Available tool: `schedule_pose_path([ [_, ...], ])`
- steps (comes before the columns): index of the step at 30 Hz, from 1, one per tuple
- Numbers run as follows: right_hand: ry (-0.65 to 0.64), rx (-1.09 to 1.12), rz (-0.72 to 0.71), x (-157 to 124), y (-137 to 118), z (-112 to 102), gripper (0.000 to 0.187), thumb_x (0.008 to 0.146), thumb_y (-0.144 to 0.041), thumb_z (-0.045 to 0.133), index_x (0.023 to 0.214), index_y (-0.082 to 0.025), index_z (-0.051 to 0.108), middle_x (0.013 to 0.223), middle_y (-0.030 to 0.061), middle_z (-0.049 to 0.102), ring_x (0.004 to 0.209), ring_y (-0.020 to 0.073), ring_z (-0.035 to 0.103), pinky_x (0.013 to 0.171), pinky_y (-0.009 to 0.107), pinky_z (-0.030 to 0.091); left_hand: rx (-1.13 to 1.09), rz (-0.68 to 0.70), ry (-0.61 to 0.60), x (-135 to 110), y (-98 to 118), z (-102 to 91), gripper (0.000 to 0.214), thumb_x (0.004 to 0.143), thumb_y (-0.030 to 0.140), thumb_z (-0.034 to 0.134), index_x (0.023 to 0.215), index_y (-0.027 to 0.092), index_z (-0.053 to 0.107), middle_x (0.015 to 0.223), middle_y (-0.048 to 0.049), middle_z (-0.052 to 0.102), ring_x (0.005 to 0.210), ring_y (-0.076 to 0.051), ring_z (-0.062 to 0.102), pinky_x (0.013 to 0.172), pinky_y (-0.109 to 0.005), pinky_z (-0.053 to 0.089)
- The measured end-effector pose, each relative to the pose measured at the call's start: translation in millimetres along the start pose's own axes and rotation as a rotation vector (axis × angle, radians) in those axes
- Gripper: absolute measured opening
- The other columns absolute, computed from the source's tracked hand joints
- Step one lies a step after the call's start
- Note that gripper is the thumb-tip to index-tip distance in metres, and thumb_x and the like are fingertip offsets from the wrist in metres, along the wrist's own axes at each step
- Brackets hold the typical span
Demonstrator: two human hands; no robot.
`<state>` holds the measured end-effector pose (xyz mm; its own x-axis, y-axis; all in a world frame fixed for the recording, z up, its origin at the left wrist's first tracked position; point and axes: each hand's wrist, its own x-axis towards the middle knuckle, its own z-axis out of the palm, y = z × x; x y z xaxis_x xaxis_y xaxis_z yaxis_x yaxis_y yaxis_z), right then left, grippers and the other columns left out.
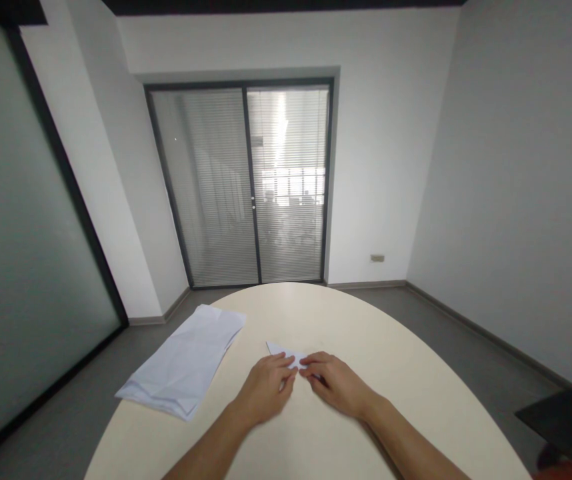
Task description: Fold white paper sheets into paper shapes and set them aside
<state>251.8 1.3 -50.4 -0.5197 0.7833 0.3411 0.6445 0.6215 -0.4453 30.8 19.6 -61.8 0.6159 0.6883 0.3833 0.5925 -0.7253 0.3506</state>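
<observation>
Both hands pressed flat: left hand (266, 385) and right hand (335, 381) pinned the folded paper (286, 353) to the counter (416, 373); neither grip clenched. Best creased firmly, edges aligned.

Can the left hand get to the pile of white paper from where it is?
Probably yes. The left hand rests on the small folded paper, and the stack of white paper lies just to its left on the same table, with only bare tabletop between.

Office meeting room, pale round table (391, 347) standing in a bare space, plain white walls (516, 187) enclosing it, grey skirting running along grey flooring, glass sliding door (246, 187) with slatted blinds showing desks beyond, frosted glass partition (11, 267) lining one side.
</observation>
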Motion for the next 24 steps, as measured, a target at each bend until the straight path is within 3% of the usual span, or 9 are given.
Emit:
schedule_pose_path([
  [15,0.011,-0.069,-0.007,-0.5,7.0,3.3,0.031,0.09,-0.019,0.049,0.109,-0.025,0.073,0.119,0.0062,0.069,0.109,0.0219,0.06,0.099,0.037,0.045,0.156,-0.107,0.051,1.2,-6.7,8.6,0.038,0.1,0.031,0.038,0.115,0.024,0.071,0.13,-0.0054,0.064,0.121,-0.024,0.059,0.107,-0.043,0.044],
  [21,0.01,-0.085,0.001,-0.4,7.0,3.0,0.031,0.09,-0.02,0.049,0.109,-0.026,0.073,0.12,0.005,0.069,0.11,0.0219,0.06,0.099,0.036,0.044,0.192,-0.176,0.019,2.8,-6.2,5.1,0.042,0.1,0.032,0.034,0.112,0.023,0.073,0.132,-0.0062,0.062,0.124,-0.024,0.057,0.109,-0.041,0.042],
  [24,0.02,-0.102,0.014,-0.5,7.7,3.4,0.031,0.089,-0.019,0.05,0.108,-0.026,0.073,0.119,0.0049,0.069,0.109,0.0216,0.06,0.098,0.035,0.044,0.214,-0.209,-0.006,2.9,-7.2,4.7,0.04,0.098,0.03,0.037,0.121,0.022,0.068,0.137,-0.0071,0.059,0.127,-0.025,0.054,0.11,-0.041,0.041],
])
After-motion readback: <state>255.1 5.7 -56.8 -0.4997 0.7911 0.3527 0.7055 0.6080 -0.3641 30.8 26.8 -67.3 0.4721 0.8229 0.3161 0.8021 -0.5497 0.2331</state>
